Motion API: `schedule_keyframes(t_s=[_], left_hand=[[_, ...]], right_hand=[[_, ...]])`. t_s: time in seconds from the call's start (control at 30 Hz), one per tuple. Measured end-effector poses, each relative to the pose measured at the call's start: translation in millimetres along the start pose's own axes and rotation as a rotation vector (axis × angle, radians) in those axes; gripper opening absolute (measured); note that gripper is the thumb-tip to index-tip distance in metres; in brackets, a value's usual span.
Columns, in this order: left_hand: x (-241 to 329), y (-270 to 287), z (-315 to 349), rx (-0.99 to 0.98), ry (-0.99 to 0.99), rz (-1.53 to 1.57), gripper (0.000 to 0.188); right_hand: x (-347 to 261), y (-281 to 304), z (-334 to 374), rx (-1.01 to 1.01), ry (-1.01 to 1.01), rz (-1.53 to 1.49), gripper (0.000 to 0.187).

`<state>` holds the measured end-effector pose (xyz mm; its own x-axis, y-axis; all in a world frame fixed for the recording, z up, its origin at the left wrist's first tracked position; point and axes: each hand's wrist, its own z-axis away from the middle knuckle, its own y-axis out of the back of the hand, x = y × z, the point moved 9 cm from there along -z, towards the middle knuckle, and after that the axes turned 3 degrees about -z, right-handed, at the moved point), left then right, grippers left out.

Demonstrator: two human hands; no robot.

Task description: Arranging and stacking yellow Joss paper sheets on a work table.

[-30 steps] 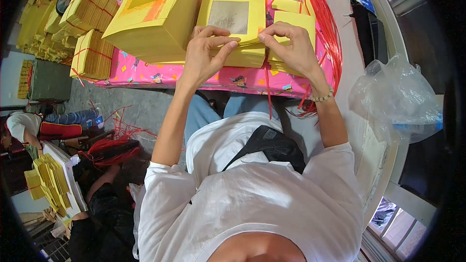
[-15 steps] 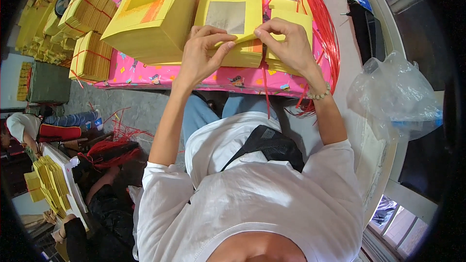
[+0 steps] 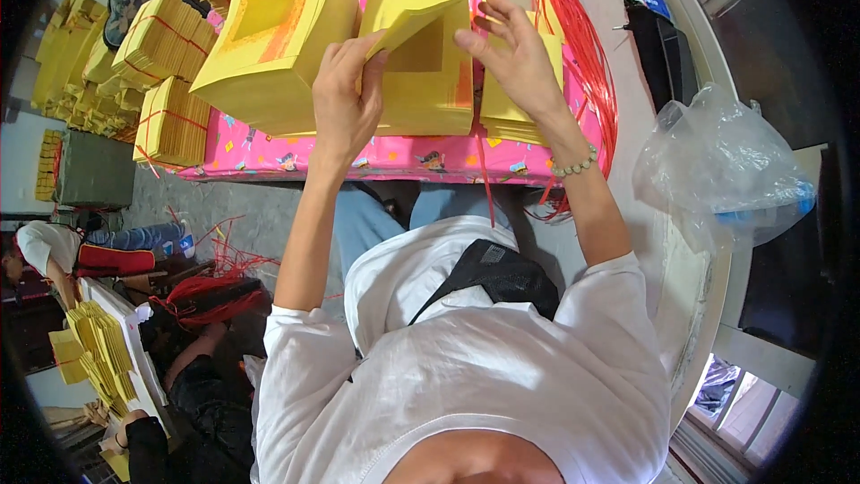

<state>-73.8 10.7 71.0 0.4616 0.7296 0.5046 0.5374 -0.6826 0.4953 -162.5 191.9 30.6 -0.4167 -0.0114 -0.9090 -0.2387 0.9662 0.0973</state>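
Observation:
My left hand [image 3: 348, 94] pinches the left edge of yellow paper [image 3: 421, 13], which is raised and folds over at a slant. Beneath it lies a stack of yellow paper [image 3: 425, 108] with an orange strip and a dull square on top. My right hand [image 3: 520, 54] hovers by the raised paper's right side, fingers apart and holding nothing; a beaded bracelet circles that wrist. Left of my left hand rises a taller stack of yellow paper [image 3: 255, 94] with an orange-bordered square. Smaller yellow paper piles [image 3: 511, 108] lie under my right hand.
A pink patterned cloth [image 3: 430, 161] covers the table. Long red plastic strips [image 3: 596, 72] trail down its right side. Tied paper bundles [image 3: 170, 130] stand at the left. A clear plastic bag [image 3: 717, 166] sits at the right. Two other people work around a white table [image 3: 125, 332] at lower left.
The yellow paper has been lifted from the stack's near edge and now slants upward in my left hand. My right hand has let go of it and opened, moving slightly right.

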Motion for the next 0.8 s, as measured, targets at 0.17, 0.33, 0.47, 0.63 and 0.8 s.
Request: schedule_keyframes(t_s=[0.17, 0.33, 0.47, 0.63, 0.8], left_hand=[[2.6, 4.3, 8.5, -0.035, 0.181, 0.526, 0.022], [11.4, -15.6, 14.0, -0.192, 0.29, 0.789, 0.024], [19.3, 6.1, 2.2, 0.049, -0.029, 0.249, 0.04], [15.1, 5.6, -2.6, 0.098, 0.087, 0.263, 0.056], [4.3, -13.6, 0.1, -0.042, 0.291, 0.726, 0.054]], right_hand=[[-2.4, -19.8, 2.8, -0.195, -0.021, -0.146, 0.109], [-23.5, -39.3, 18.1, -0.313, -0.098, -0.419, 0.081], [-32.9, -40.3, 21.8, -0.314, -0.12, -0.391, 0.064], [-30.8, -33.6, 24.1, -0.285, -0.144, -0.342, 0.056], [-37.6, -32.7, 25.1, -0.26, -0.11, -0.349, 0.058]])
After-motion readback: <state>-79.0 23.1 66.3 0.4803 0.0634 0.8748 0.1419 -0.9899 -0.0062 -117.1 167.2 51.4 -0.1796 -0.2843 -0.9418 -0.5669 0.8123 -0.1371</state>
